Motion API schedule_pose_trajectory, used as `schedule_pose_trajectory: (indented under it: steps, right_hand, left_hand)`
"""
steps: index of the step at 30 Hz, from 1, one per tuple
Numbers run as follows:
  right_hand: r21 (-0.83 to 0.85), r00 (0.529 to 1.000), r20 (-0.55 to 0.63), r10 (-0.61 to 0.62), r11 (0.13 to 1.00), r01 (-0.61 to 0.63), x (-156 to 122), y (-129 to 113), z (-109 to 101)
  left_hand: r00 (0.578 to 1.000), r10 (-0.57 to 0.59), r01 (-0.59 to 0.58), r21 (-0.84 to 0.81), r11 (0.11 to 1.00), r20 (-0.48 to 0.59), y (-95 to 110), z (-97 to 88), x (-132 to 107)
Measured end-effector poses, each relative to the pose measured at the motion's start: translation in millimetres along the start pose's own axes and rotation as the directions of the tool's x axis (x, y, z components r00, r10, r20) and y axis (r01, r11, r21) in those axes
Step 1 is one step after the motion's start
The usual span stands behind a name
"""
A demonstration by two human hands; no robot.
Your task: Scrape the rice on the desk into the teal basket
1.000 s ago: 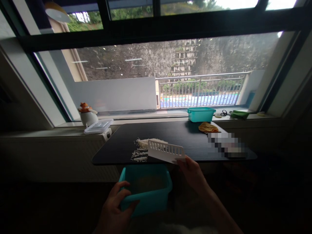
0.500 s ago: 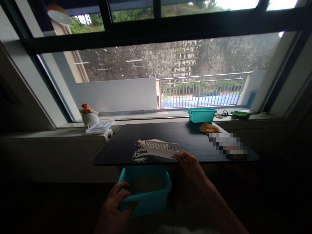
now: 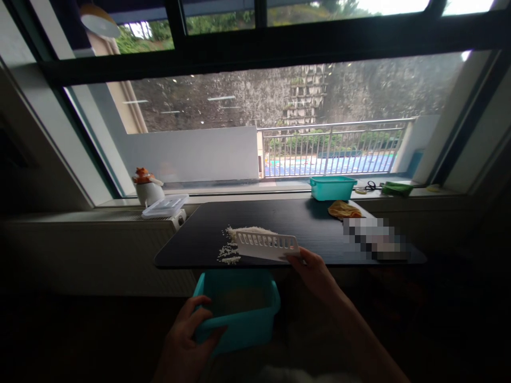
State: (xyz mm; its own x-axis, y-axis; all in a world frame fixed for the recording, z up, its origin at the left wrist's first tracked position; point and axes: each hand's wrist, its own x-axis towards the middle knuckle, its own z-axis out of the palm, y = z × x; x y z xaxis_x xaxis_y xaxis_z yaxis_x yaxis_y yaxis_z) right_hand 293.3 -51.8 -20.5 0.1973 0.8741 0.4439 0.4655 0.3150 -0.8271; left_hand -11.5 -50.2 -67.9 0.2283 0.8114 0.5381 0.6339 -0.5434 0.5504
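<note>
My left hand [image 3: 187, 334] grips the near left rim of a teal plastic bin [image 3: 243, 332], fingers inside and thumb outside. The bin sits just below the table's front edge, its dim interior holding a pale layer I cannot make out clearly. Between my right thumb and fingers [image 3: 309, 264] is the right end of a white slotted plastic plate [image 3: 265, 250], tilted up over the tabletop. White grains that look like rice [image 3: 228, 250] lie scattered left of the plate, with a heap showing behind its upper edge.
The black table [image 3: 199, 223] stands against the window sill. At its back right are another teal bin [image 3: 333, 189], an orange-yellow cloth [image 3: 343, 209] and a blurred-out item [image 3: 377, 239]. A clear plastic lid [image 3: 165, 206] rests on the radiator at left.
The slotted plate has shifted slightly left and toward me, and more of the grain heap shows behind it. My left hand and the bin stay together in nearly the same place.
</note>
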Motion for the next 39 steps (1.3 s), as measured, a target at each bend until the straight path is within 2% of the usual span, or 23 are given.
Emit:
schedule_pose_trajectory:
  steps: [6, 10, 17, 25, 32, 39]
  right_hand:
    - [0.076, 0.998, 0.050, 0.026, 0.997, -0.030, -2, 0, 3]
    - [0.057, 0.995, 0.094, 0.040, 0.997, -0.045, -7, -3, 0]
    - [-0.001, 0.999, 0.032, 0.033, 0.999, -0.033, 8, 5, 7]
    - [0.065, 0.992, 0.122, 0.032, 0.997, -0.041, -1, -5, 6]
    - [0.048, 0.997, 0.073, 0.027, 0.998, -0.030, 8, -4, 11]
    - [0.024, 0.988, 0.152, 0.036, 0.999, -0.040, 5, 0, 11]
  left_hand:
    - [0.999, 0.037, -0.036, 0.048, 0.998, -0.017, -2, -0.1, 0]
    - [0.999, 0.040, -0.039, 0.045, 0.998, -0.012, -1, -1.2, -1]
    - [1.000, 0.019, -0.017, 0.045, 0.999, -0.025, 4, -2.3, 1]
    - [1.000, -0.003, 0.004, 0.028, 1.000, -0.010, 1, -3.3, 0]
    - [1.000, -0.024, 0.024, 0.028, 0.999, 0.001, 1, -4.3, -1]
    - [0.999, -0.043, 0.042, 0.031, 0.999, 0.031, 3, -6.6, 0]
